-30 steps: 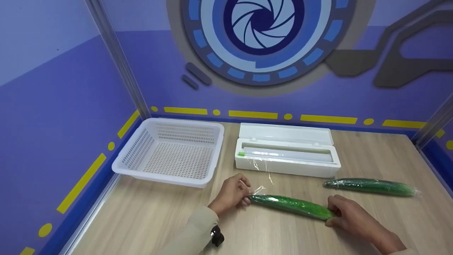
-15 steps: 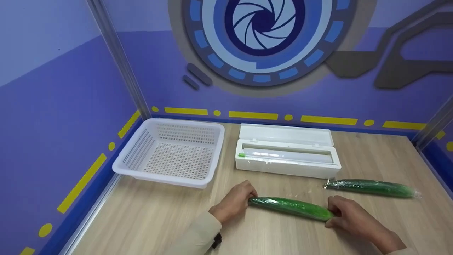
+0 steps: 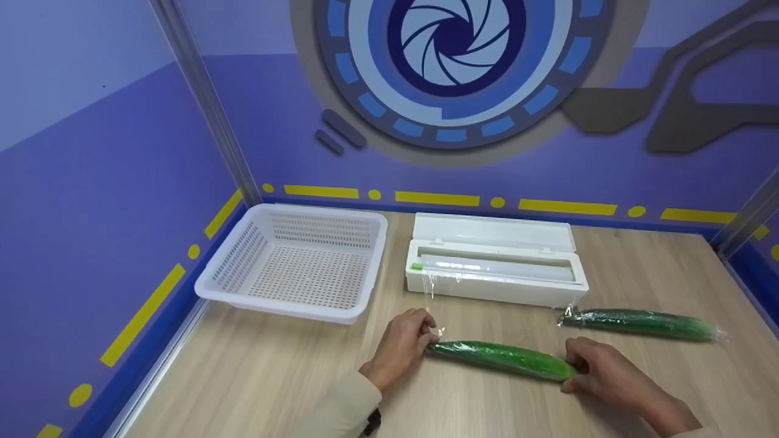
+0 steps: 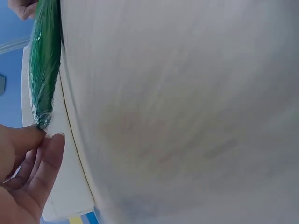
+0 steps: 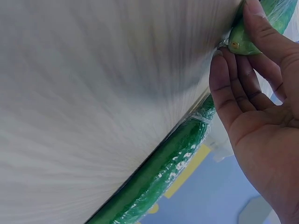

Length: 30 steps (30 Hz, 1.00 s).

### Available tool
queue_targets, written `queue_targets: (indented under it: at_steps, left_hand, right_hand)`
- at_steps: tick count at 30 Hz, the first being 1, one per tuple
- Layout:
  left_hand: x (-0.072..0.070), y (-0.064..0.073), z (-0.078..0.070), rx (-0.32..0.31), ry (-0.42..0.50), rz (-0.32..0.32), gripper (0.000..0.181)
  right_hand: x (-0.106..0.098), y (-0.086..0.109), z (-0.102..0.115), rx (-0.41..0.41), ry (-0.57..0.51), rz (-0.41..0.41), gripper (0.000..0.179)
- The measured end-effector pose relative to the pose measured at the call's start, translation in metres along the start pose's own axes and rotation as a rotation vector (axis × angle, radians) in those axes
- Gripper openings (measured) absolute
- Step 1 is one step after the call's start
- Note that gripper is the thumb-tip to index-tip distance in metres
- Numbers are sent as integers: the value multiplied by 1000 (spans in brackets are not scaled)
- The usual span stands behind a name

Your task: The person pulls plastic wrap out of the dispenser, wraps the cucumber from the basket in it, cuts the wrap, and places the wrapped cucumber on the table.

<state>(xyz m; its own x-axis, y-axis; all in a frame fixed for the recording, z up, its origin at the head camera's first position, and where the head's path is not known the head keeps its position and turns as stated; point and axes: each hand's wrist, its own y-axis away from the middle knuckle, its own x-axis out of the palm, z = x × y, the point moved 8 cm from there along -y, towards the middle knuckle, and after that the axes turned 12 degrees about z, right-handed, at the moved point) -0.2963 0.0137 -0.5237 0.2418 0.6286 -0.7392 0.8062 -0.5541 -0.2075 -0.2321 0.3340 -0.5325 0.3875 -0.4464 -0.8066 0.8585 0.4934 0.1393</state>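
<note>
Before the white box, one cucumber in clear film is lying, left hand pinching one end, right hand pinching the other, wrapping apparently being sealed, probably calling next for snug tucking.

The table carries the basket at the rear left and the box to its right, with the roll in the box. The front cucumber is before the box, between the left hand and the right hand. The rear cucumber lies behind the right hand, near the box's front right corner.
</note>
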Motion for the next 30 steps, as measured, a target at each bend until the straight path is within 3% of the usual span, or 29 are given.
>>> queue_targets:
  at_steps: [4,9,16,19,30]
  left_hand:
    - [1,0,-2,-9,42,0,10]
    - [3,2,-10,47,12,7,4]
    - [4,8,-20,113,-245,66,28]
    - [6,9,-22,124,-288,99,29]
    - [8,3,-17,112,-168,153,11]
  right_hand:
    - [1,1,-1,7,-6,7,42]
    - [1,1,-2,14,-25,18,41]
    - [3,3,-4,42,-35,28,38]
    - [3,4,-4,44,-23,17,36]
    - [0,3,-5,98,75,-22,21]
